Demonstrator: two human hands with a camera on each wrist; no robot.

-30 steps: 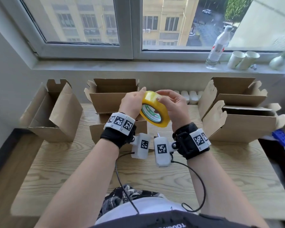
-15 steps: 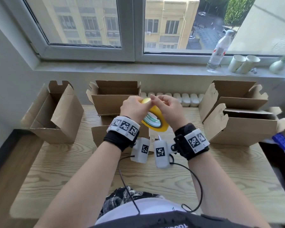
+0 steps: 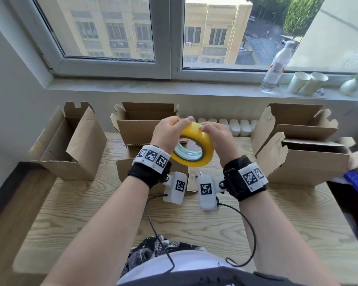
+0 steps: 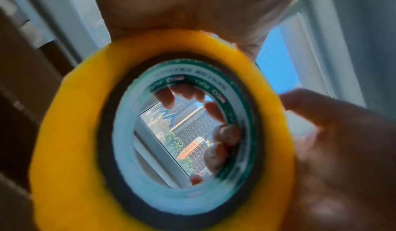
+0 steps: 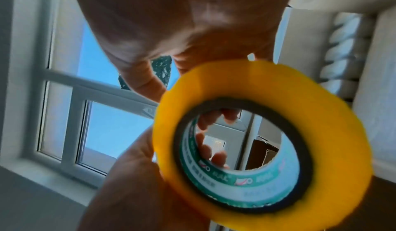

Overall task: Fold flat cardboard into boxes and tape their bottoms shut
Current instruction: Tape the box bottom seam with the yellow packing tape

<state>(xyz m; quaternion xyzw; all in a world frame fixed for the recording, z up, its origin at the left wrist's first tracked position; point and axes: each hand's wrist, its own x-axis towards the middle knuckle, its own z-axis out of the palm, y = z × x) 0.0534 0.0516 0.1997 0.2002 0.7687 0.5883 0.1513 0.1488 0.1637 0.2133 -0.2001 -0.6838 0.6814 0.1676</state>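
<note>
Both hands hold a yellow tape roll in the air above the table's middle. My left hand grips its left rim, fingers curled over the top. My right hand grips the right side, fingertips on the outer band. In the left wrist view the tape roll fills the frame, and fingers show through its green-printed core. The right wrist view has the tape roll under my right hand, with my left hand holding it from below-left. A cardboard box lies on the table beneath my wrists, mostly hidden.
Open folded boxes stand around the wooden table: one at the left, one at the back centre, two at the right. A bottle and paper cups stand on the windowsill. A cable hangs from my wrists.
The hands have shifted round the roll: they drew together on its top half a second ago and now sit apart again. The roll has tilted, showing more of its outer band.
</note>
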